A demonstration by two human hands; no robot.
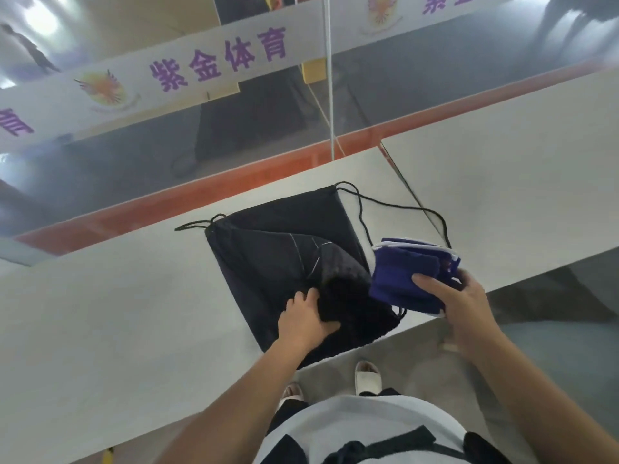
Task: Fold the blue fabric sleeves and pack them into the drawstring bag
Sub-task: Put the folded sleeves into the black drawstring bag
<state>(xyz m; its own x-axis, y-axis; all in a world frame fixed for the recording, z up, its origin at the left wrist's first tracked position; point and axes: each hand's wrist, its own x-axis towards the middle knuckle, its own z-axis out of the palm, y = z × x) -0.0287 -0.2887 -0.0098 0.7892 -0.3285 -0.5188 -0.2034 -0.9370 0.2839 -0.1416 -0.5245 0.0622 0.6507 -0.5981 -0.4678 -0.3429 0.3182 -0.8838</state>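
Note:
A black drawstring bag (278,249) lies flat on the white table (117,313), its mouth at the near edge. My left hand (306,321) grips the bag's mouth edge and lifts the upper layer. The folded blue fabric sleeves (402,279), trimmed in white, form a stack just right of the bag's mouth. My right hand (459,304) holds that stack, thumb on top, slightly above the table. The bag's black cords (395,205) trail across the table behind the stack.
A second white table (519,169) adjoins on the right with a narrow seam between. Behind runs an orange ledge (201,199) and a glass partition with a white banner (201,65). My feet stand on the floor below the near edge.

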